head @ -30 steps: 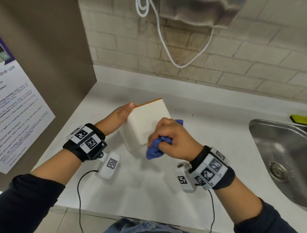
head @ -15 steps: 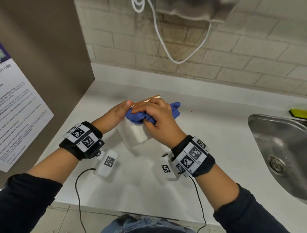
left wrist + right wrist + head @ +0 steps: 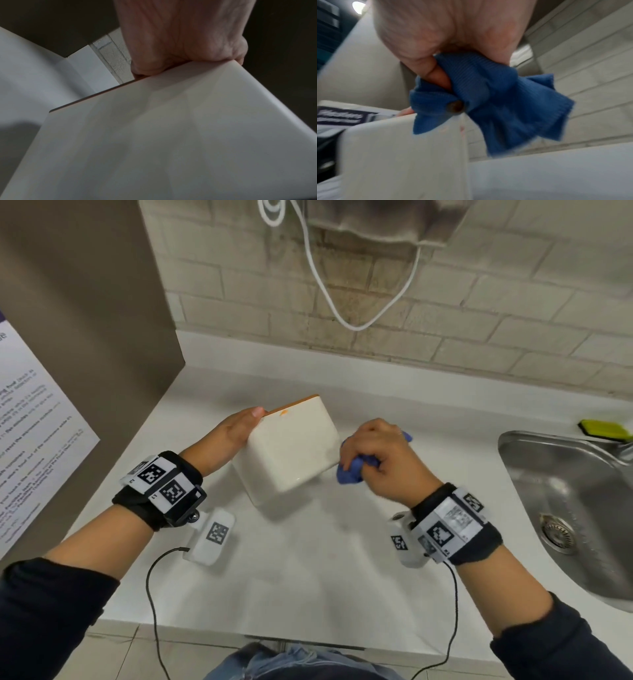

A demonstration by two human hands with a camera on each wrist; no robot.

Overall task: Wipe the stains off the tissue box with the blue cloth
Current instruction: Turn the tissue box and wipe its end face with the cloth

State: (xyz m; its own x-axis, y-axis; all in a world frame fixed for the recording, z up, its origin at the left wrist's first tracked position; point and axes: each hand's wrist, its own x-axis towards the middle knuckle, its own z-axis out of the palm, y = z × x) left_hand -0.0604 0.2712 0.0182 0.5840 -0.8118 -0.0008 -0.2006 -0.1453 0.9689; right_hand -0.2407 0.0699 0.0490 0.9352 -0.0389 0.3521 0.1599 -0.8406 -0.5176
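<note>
The white tissue box with an orange far edge stands tilted on the white counter. A small orange stain shows near its far top edge. My left hand holds the box at its left side; in the left wrist view its fingers curl over the box's edge. My right hand grips the bunched blue cloth against the box's right side. In the right wrist view the cloth touches the box's top corner.
A steel sink lies to the right, with a green sponge at its far rim. A brown panel carrying a poster stands on the left. A white cable hangs on the brick wall behind.
My right hand has carried the cloth from the box's near face, over its far top edge, down to its right side. The left hand keeps its hold.
</note>
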